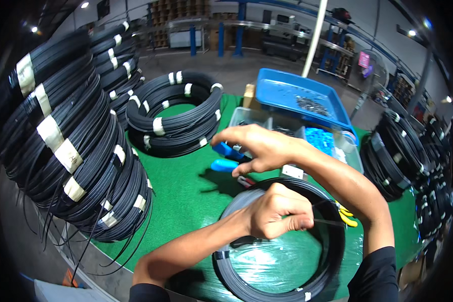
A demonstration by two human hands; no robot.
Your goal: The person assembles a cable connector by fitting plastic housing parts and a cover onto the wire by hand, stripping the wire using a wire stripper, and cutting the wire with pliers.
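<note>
1. Green tabletop (pixel 176 186): matte covering, with shiny clear film inside the near coil.
2. Tall stack of black coils (pixel 80 141): at the left edge; pale labels, loose ends hanging.
3. Far coils (pixel 183 121): black, piled toward the far left corner, banded in white.
4. Near coil (pixel 231 277): flat by the near edge, right of the tabletop's middle. Handling, as judged: keep the loops level and gathered, leave a short free end beyond the fist, and bring the tool in square, clear of fingers and neighbouring turns. Appearance: black, slightly glossy, many turns neatly nested; dark tape at left, small white bands at the near side.
5. Blue tray (pixel 307 114): toward the far right corner, over clear bins (pixel 239 117); small dark pieces inside.
6. Right hand (pixel 261 148): beyond the coil, fingers and thumb around blue-handled pliers.
7. Left hand (pixel 284 211): clenched above the coil, gripping a thin strand.
8. Blue-handled pliers (pixel 224 165): handles spread; red near the head.
9. Yellow-handled pliers (pixel 347 219): just beside the coil, toward the right edge.
10. Thin strand (pixel 329 222): dark, emerging rightward from the fist; its end is indistinct.
</note>
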